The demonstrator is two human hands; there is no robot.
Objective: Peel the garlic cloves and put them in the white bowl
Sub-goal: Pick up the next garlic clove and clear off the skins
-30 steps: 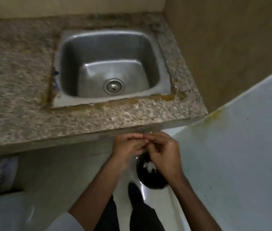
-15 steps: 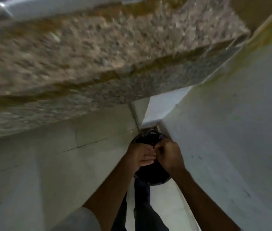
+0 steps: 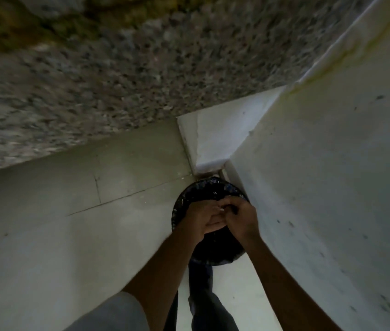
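Note:
My left hand (image 3: 204, 217) and my right hand (image 3: 241, 217) are pressed together over a bin lined with a black bag (image 3: 189, 197) on the floor. Between their fingertips shows a small pale piece, a garlic clove (image 3: 222, 209), which both hands pinch. Most of the clove is hidden by the fingers. The white bowl is not in view.
The speckled granite counter edge (image 3: 117, 91) looms above and ahead, blurred. A white wall (image 3: 320, 187) stands close on the right. Pale tiled cabinet front (image 3: 57, 211) fills the left. My dark trouser leg (image 3: 203, 295) stands below the bin.
The camera has dropped from above the sink to below the counter edge. Both hands have lowered together to just over the black-lined bin, still pinching the clove.

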